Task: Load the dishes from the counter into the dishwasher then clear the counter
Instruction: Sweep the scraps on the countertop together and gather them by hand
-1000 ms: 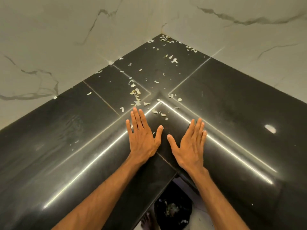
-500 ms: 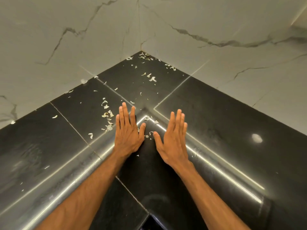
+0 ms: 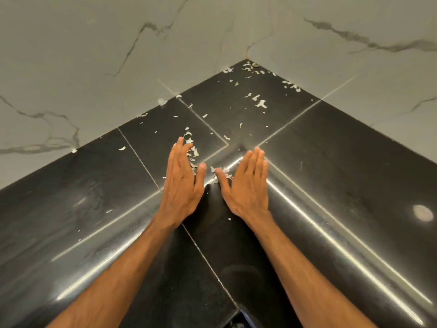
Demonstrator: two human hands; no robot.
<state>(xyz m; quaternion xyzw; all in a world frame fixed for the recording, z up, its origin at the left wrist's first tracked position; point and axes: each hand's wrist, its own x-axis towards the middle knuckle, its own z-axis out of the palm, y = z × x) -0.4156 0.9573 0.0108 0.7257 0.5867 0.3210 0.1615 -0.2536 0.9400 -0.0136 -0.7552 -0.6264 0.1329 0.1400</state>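
Both the left hand (image 3: 182, 183) and right hand (image 3: 246, 185) lie flat, released, on one bench (image 3: 354, 185); perhaps dozens of scraps (image 3: 220, 172), now bunched closer between them.

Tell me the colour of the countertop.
The countertop is glossy black, clearest in the head view.

Both my forearms run off the bottom edge. My left hand (image 3: 182, 183) hides part of the scraps (image 3: 192, 152) at centre frame, and my right hand (image 3: 248, 185) covers more. I cannot tell whether either palm touches the counter (image 3: 354, 174). The scraps are too small to identify. At bottom centre, a dark gap (image 3: 238, 321) below the counter is cut off, its contents unclear.
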